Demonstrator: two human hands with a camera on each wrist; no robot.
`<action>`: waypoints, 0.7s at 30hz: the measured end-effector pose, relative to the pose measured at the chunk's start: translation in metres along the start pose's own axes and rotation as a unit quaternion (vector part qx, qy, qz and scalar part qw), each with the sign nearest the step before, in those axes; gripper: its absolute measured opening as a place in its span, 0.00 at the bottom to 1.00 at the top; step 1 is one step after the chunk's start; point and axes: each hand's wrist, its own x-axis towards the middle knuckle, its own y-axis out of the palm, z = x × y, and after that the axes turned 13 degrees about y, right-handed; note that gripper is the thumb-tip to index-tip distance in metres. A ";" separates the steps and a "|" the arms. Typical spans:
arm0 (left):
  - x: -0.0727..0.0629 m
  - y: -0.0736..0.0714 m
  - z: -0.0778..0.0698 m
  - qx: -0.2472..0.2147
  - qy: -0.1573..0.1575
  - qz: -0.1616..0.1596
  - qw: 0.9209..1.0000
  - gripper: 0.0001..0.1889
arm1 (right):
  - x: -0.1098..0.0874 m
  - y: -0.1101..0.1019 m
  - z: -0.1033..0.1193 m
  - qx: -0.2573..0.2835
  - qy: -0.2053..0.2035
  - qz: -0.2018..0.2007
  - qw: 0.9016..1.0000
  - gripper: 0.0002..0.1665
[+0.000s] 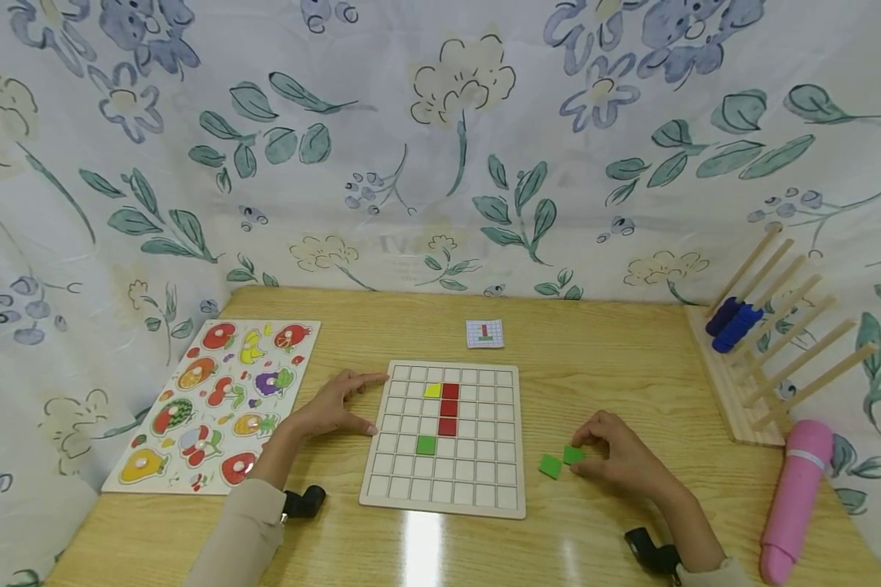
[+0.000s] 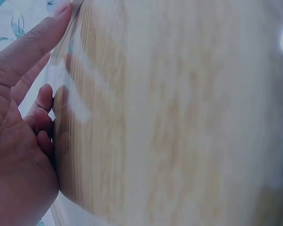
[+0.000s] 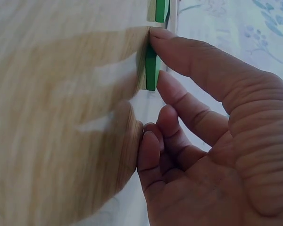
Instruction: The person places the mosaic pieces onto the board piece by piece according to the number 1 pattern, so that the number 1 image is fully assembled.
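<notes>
A wooden grid board (image 1: 477,481) lies on the table, bearing a yellow tile (image 1: 432,390), a column of red tiles (image 1: 449,408) and one green tile (image 1: 426,445). My left hand (image 1: 332,405) rests at the board's left edge, its thumb and index finger stretched out against the rim. To the right of the board, my right hand (image 1: 617,456) pinches a green square tile (image 1: 573,455) between thumb and index finger, at the tabletop. In the right wrist view this tile (image 3: 151,70) shows edge-on by the thumb. Another loose green tile (image 1: 550,466) lies just left of it.
Behind the board lies a small pattern card (image 1: 484,333). A fruit puzzle board (image 1: 253,391) is at the left. On the right stand a wooden peg rack (image 1: 737,391) with blue pieces and a pink cylindrical object (image 1: 796,501). A floral curtain (image 1: 411,179) borders the table.
</notes>
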 end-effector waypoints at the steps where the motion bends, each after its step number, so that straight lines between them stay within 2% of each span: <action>1: 0.000 0.000 -0.001 0.002 0.001 -0.001 1.000 0.45 | 0.000 0.000 0.000 -0.001 -0.001 -0.001 1.000 0.15; 7: 0.001 -0.001 -0.016 0.003 0.003 -0.003 1.000 0.44 | 0.000 0.001 0.000 -0.007 -0.008 -0.007 1.000 0.14; 10: 0.001 -0.001 -0.013 0.005 0.003 -0.001 1.000 0.44 | 0.000 0.002 -0.001 -0.012 -0.017 -0.014 1.000 0.13; 13: 0.001 0.001 0.000 0.008 0.006 -0.002 1.000 0.45 | 0.000 0.002 -0.001 -0.015 -0.025 -0.022 0.999 0.13; 21: 0.001 0.000 0.000 0.000 0.009 0.001 1.000 0.44 | -0.002 0.003 -0.001 0.014 -0.008 -0.013 1.000 0.12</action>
